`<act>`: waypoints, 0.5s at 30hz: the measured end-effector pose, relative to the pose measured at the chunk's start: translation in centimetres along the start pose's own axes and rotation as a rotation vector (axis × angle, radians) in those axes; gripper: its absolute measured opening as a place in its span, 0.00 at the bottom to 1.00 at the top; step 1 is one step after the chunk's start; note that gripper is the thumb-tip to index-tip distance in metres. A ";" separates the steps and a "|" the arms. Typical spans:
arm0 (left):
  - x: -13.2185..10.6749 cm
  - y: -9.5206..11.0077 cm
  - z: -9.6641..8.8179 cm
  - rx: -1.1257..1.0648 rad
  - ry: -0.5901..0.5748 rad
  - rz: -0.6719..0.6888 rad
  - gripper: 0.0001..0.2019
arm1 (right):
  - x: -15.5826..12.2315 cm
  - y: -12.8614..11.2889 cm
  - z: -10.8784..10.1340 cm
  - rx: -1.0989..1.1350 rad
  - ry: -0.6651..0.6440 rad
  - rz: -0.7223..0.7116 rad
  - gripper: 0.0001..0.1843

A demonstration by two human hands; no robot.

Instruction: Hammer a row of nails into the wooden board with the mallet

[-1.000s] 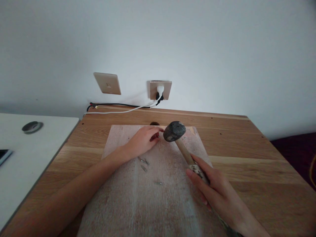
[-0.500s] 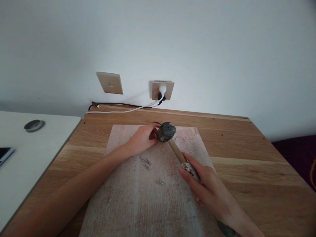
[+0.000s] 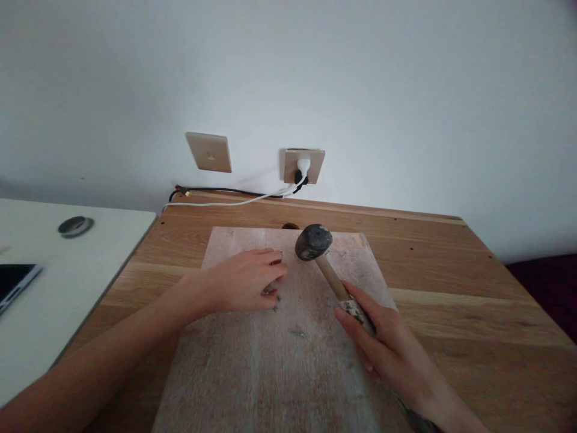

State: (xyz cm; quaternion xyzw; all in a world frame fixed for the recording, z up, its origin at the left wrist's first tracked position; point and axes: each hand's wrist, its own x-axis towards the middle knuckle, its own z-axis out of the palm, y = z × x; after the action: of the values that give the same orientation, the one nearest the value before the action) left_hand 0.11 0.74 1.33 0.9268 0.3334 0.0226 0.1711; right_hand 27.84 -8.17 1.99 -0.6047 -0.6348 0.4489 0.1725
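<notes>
My right hand (image 3: 390,346) is wrapped around the handle of a rubber mallet (image 3: 314,242). Its black head points away from me, held over the far part of a pale, worn wooden board (image 3: 243,373). To the left, my left hand (image 3: 247,279) reaches low over the board, fingers bent, with a gap between thumb and fingertips. Small metal nails (image 3: 277,302) lie by its thumb, partly covered by the hand. Another nail (image 3: 297,333) rests nearer to me, and small metal pieces (image 3: 344,254) show beyond the mallet handle.
The board lies on a brown wooden desk (image 3: 433,264) against a white wall. White and black cables (image 3: 216,204) run along the back edge to a wall socket (image 3: 314,157). At left, a white table (image 3: 31,234) holds a round dark object (image 3: 74,226) and a flat device (image 3: 15,282).
My left hand has drawn back from beside the mallet head, moving left and nearer to me, over the nails. My right hand still grips the mallet in nearly the same pose. The view has shifted slightly.
</notes>
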 end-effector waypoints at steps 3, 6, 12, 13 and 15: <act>0.0 0.6 -0.1 0.025 -0.032 0.028 0.05 | -0.1 0.1 0.0 0.006 0.000 0.005 0.40; 0.3 0.8 0.2 0.033 -0.018 0.074 0.02 | -0.2 0.2 0.0 0.015 0.003 0.008 0.40; 0.6 0.9 0.4 0.020 -0.027 0.108 0.04 | -0.6 0.7 -0.2 0.058 0.019 0.034 0.43; 0.5 0.9 0.4 0.011 -0.025 0.096 0.03 | -0.6 0.8 -0.2 0.061 0.027 0.045 0.43; 0.5 0.7 0.3 -0.014 0.013 0.066 0.03 | -0.6 1.0 -0.2 0.066 0.035 0.063 0.43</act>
State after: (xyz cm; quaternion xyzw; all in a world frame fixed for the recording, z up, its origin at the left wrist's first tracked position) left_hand 1.03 0.48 1.29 0.9361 0.3033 0.0364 0.1744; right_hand 28.68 -8.75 1.52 -0.6261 -0.5971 0.4643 0.1894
